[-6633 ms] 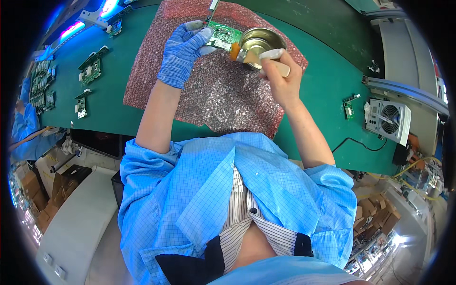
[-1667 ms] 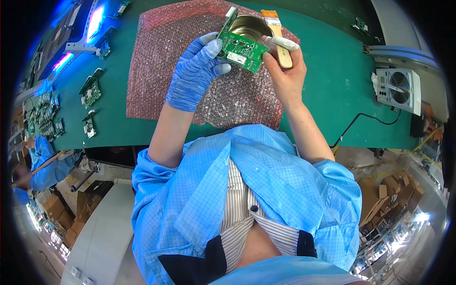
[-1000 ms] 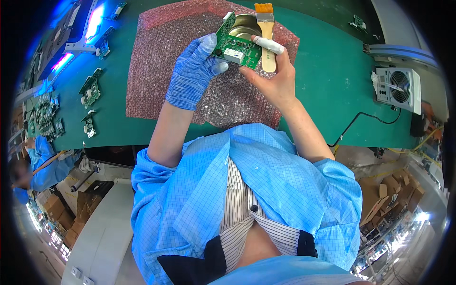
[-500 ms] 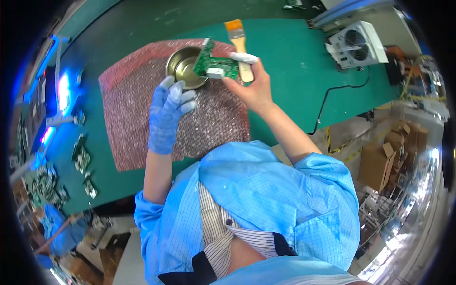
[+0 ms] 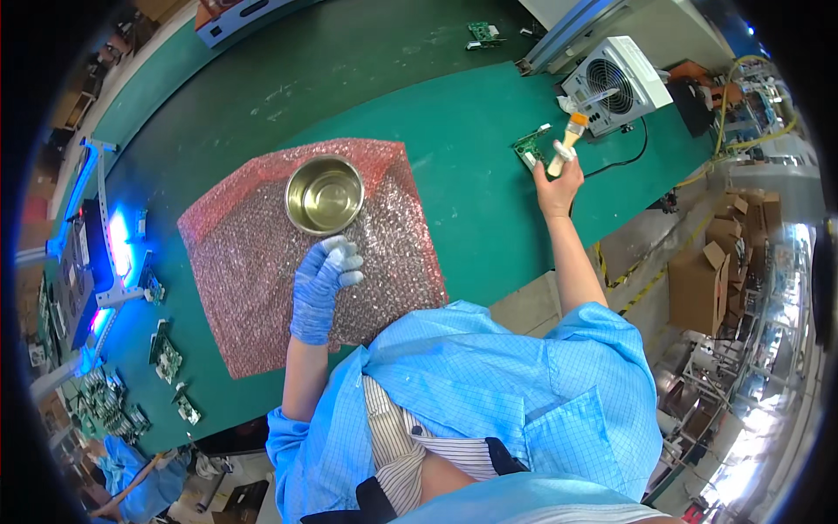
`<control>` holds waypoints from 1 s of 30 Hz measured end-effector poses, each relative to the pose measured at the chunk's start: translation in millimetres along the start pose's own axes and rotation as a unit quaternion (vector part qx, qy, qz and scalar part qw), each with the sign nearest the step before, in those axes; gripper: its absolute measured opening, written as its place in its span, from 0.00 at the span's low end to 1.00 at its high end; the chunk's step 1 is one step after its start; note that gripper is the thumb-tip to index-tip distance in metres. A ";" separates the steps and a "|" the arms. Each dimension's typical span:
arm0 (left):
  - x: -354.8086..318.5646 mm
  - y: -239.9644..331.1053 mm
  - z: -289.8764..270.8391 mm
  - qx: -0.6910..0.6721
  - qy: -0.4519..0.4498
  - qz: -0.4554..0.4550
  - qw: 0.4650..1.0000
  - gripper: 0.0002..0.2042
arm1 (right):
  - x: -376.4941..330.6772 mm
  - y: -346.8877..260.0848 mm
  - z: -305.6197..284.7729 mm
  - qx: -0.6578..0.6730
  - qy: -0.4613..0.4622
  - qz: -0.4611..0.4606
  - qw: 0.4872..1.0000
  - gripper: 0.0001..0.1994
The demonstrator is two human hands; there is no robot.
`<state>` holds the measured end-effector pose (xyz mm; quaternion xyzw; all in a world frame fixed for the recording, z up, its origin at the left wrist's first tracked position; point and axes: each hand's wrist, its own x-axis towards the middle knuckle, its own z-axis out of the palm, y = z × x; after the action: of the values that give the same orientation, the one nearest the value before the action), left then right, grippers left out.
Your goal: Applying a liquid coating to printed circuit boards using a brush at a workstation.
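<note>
My right hand (image 5: 560,188) is closed around a flat paintbrush (image 5: 572,135) with a pale wooden handle and orange bristles. The same hand's fingertips also touch a green circuit board (image 5: 530,147), low over the mat at the right; whether the board rests on the mat is hard to tell. A round metal bowl (image 5: 304,212) with clear yellowish liquid stands on pink bubble wrap (image 5: 249,297). Just below the bowl is my left hand (image 5: 319,293), in a blue glove with white fingertips. Its fingers are loosely bent and a little apart, with nothing visible in them.
A white fan unit (image 5: 642,74) stands at the far right of the green mat (image 5: 471,175), its black cable running nearby. Another circuit board (image 5: 483,35) lies at the back. Several boards (image 5: 109,403) are piled at the left, near a blue-lit frame (image 5: 106,201). Cardboard boxes (image 5: 696,293) stand at right.
My right hand has moved from above the bowl to the right side of the mat, carrying the brush and circuit board. My left hand stays near the bowl. The whole view has shifted.
</note>
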<state>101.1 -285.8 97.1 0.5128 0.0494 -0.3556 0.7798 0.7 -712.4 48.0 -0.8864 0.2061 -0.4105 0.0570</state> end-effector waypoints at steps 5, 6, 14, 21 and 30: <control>2.2 0.6 4.2 0.036 -0.018 0.019 0.999 0.15 | 39.6 -20.8 46.8 0.058 -0.036 -0.036 0.997 0.24; 1.0 3.1 6.2 0.058 0.000 0.005 0.998 0.15 | 54.3 -22.5 61.0 0.056 -0.047 -0.060 0.995 0.23; -16.7 15.2 -0.1 0.089 0.037 0.007 0.995 0.18 | 149.0 -20.4 158.7 0.036 -0.211 -0.121 0.969 0.25; -38.4 -10.4 -21.8 -0.036 0.036 -0.080 0.995 0.17 | 192.1 -13.9 215.7 -0.026 -0.244 -0.122 0.962 0.16; -43.6 -4.9 -14.6 -0.027 0.052 -0.126 0.990 0.11 | 200.8 -9.1 225.1 -0.058 -0.280 -0.129 0.950 0.09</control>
<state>70.0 -252.7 105.8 0.4988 0.1636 -0.4229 0.7387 288.7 -802.3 44.2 -0.9865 0.0894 -0.1370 0.0077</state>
